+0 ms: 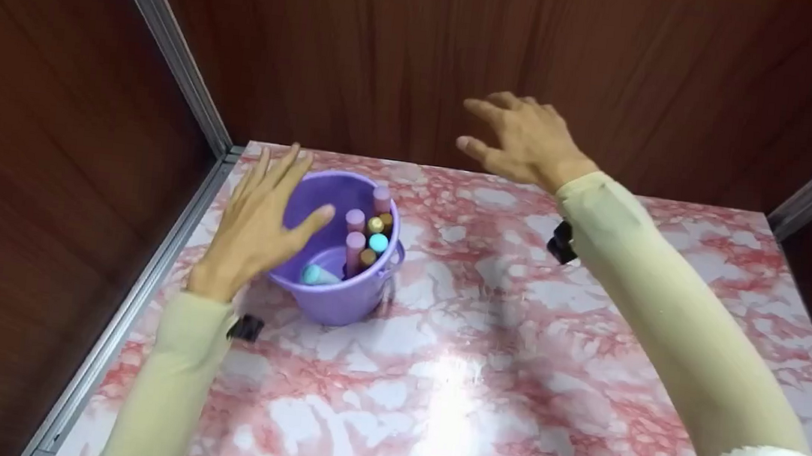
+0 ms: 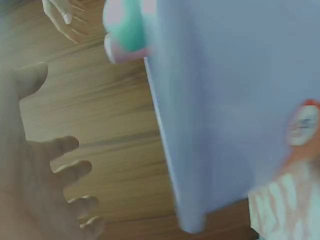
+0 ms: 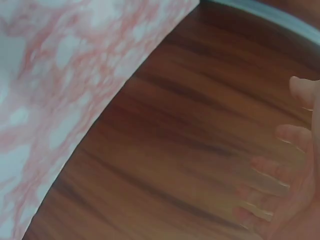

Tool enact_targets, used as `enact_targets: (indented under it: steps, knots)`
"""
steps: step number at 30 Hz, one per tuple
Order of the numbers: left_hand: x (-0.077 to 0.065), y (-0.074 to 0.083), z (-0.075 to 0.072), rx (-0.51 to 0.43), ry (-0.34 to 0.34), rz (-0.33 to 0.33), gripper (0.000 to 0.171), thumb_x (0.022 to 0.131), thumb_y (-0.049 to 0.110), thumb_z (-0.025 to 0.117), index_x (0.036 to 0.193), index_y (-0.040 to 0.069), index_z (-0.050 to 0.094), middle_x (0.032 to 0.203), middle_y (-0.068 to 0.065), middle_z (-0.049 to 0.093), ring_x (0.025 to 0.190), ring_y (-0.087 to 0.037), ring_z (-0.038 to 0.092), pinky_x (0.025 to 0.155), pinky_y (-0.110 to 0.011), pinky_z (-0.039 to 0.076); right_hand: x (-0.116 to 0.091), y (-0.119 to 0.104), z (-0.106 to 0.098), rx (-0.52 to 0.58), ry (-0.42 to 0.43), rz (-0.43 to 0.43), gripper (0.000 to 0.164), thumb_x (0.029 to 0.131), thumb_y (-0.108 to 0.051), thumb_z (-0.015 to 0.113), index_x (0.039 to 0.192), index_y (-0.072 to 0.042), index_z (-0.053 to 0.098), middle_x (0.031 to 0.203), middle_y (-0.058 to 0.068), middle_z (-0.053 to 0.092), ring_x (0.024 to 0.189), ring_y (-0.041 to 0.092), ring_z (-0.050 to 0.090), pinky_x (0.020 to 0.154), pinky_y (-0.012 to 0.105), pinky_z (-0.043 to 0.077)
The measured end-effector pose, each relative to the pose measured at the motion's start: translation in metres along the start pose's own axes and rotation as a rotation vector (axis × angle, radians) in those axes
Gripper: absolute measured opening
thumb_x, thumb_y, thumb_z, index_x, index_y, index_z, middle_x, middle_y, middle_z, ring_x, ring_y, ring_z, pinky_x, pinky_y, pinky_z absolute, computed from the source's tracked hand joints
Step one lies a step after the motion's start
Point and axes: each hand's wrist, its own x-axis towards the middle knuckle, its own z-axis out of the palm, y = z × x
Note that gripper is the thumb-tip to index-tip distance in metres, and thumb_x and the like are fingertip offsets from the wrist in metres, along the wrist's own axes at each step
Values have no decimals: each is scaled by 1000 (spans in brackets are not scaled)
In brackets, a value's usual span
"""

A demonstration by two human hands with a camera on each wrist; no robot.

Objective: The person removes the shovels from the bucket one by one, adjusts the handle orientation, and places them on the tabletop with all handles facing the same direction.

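Note:
A purple plastic bucket [image 1: 339, 293] stands at the left of a red-and-white marbled table [image 1: 483, 357]. It holds several upright markers [image 1: 367, 235] with pink, gold and teal caps. My left hand [image 1: 259, 224] hovers at the bucket's left rim with straight, spread fingers and holds nothing. In the left wrist view the bucket's wall [image 2: 225, 100] fills the right side, beside my spread left hand [image 2: 40, 170]. My right hand [image 1: 517, 138] hangs in the air above the table's far edge, fingers relaxed and empty. The right wrist view shows my right hand's fingers [image 3: 287, 180] before the wooden wall.
Dark wood panels [image 1: 470, 46] with metal corner strips [image 1: 169, 37] close in the table on the left, back and right. Small black wrist cameras [image 1: 561, 242] sit on both cream sleeves.

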Motion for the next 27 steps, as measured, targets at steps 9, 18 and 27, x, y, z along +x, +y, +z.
enact_targets:
  steps: [9, 18, 27]
  knots:
    - [-56, -16, 30, -20, 118, 67, 72, 105, 58, 57, 163, 17, 46, 174, -6, 34, 166, -39, 14, 137, -64, 15, 10, -45, 20, 77, -51, -114, 68, 107, -60, 50, 163, -20, 45, 167, 19, 44, 146, 48, 49, 121, 70, 43]
    - [-96, -23, 58, -58, 280, 118, 61, 105, 41, 65, 158, 13, 53, 165, -8, 50, 160, -40, 32, 134, -63, 25, 9, -85, 40, 134, -105, -216, 58, 106, -46, 59, 157, -20, 54, 163, 13, 50, 147, 39, 52, 122, 63, 47]
    - [-113, -27, 78, -96, 398, 175, 53, 101, 31, 69, 148, 8, 62, 154, -10, 62, 156, -36, 42, 132, -57, 35, 13, -109, 50, 100, -133, -337, 39, 102, -24, 67, 140, -16, 70, 146, 10, 66, 124, 29, 70, 103, 52, 64]
